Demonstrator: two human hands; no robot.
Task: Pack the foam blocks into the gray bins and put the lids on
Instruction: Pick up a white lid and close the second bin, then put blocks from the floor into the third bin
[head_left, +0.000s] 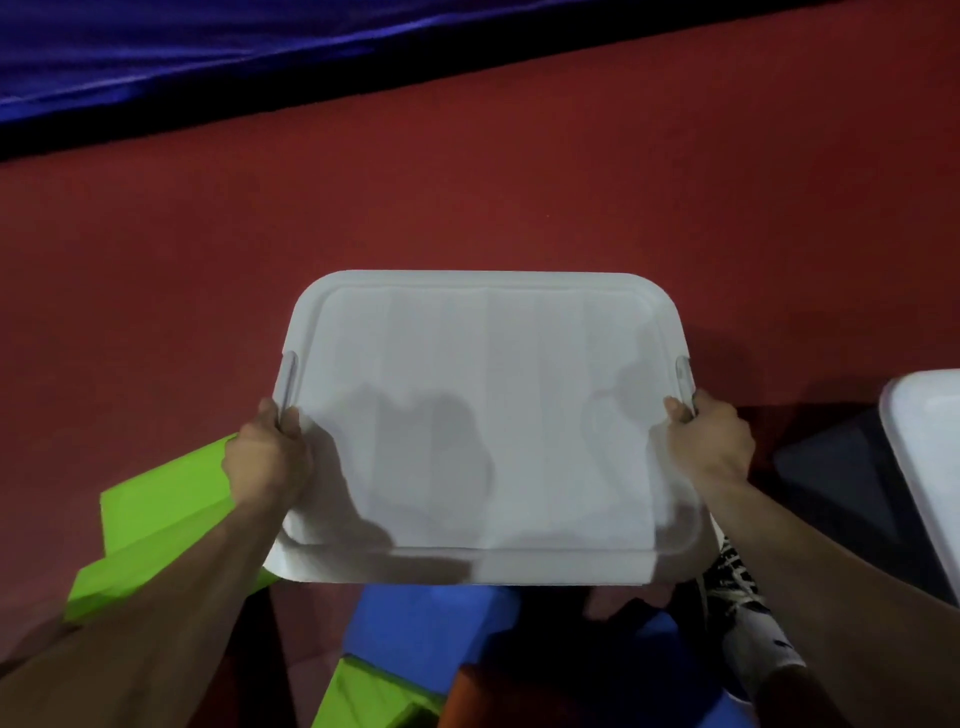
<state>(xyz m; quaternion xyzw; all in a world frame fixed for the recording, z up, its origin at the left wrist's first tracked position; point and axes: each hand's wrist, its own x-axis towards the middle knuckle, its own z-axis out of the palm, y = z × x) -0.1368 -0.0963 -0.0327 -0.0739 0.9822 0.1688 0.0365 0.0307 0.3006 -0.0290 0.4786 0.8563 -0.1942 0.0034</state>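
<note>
Above the red floor (467, 182), a pale gray lid (488, 415) is held flat in the air between both hands, its broad top facing the camera. The left hand (267, 457) is closed on the lid's left edge just below the slotted handle, thumb on top and fingers curled out of sight beneath. The right hand (709, 441) pinches the right edge in the same manner, thumb pressed on the rim beside the other handle slot. Shadows of the hands fall across the lid's surface. Under and to the left of the lid lies a green foam block (156, 519), partly covered by the left forearm. Near the lower edge of the view a blue foam block (415, 623) sits below the lid, with a second green block (363, 696) and an orange block (498, 696) just beside it. At the right edge stands a dark gray bin (852, 493) with another pale lid (930, 447) over it. A shoe (748, 613) shows beside the right forearm.
</note>
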